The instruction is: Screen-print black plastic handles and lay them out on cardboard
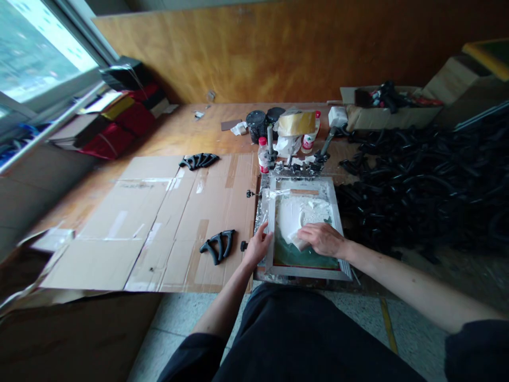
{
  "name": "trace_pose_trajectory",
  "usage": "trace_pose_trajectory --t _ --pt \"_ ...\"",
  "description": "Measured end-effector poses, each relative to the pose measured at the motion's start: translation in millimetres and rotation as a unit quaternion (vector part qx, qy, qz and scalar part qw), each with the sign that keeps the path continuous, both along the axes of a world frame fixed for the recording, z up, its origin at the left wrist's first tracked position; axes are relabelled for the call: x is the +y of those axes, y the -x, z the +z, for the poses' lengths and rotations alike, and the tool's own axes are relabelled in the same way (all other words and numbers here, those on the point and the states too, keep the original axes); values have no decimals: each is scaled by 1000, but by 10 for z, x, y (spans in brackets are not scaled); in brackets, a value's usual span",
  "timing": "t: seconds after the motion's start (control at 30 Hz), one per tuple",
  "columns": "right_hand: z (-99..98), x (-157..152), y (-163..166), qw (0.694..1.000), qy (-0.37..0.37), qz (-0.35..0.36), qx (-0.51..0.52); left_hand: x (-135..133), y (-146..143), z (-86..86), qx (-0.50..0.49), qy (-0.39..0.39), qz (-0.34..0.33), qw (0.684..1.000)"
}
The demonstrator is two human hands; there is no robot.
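Observation:
A screen printing frame with a metal rim and green mesh lies in front of me, clamped at its far side. White paste or ink covers much of the mesh. My right hand is closed on a crumpled white wipe and presses it on the mesh at the near edge of the white area. At the frame's left rail is my left hand, its thumb by the rail and its fingers along the outer side. A flat brown strip rests near the frame's far end.
Black curved plastic parts lie on flattened cardboard to the left, with another group farther back. Behind the frame stand a red-capped bottle, black tubs and a tape roll. Black parts are heaped at right.

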State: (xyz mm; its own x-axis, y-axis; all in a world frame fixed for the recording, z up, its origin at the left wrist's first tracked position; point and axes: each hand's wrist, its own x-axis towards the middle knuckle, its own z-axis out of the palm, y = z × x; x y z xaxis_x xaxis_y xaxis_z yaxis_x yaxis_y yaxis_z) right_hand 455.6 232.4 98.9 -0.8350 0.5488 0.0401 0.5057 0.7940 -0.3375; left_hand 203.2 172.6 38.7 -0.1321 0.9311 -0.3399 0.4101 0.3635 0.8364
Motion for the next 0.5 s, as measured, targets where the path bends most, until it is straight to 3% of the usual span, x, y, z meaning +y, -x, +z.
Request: trace_pose_trajectory --t 0.07,0.2,0.37,0.5 --pt "34 56 -20 1000 21 -3 -2 2 1 -5 1 -2 0 1000" --pt "-60 101 64 994 -15 -95 52 13 6 9 -3 1 3 1000" --pt "-241 -164 9 994 -11 -60 91 10 2 48 -11 3 1 1000" --pt "-56 44 112 987 3 -137 79 18 15 173 -31 9 -10 999"
